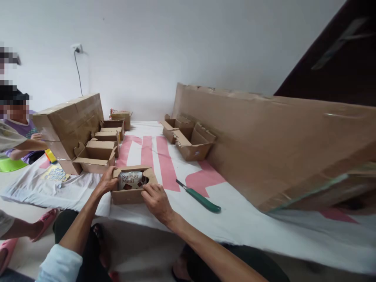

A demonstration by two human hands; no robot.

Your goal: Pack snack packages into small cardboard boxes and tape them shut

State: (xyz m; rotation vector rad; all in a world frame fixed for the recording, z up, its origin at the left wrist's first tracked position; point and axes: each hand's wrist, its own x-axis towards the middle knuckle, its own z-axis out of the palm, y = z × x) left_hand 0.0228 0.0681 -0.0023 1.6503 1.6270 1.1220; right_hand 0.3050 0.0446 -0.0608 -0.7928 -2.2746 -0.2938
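Note:
A small open cardboard box (129,196) lies on the white and pink sheet (241,207) in front of me. A packet printed "Super Meal" (131,180) lies inside it. My left hand (107,181) grips the box's left end, fingers curled over the edge. My right hand (156,200) holds the right end, its fingers pressing on the rim beside the packet.
A green-handled knife (201,197) lies right of the box. Several open small boxes (98,154) sit beside a large taped carton (69,123) on the left, two more (190,143) at the back. A long cardboard panel (279,145) runs along the right. Another person (17,133) sits far left.

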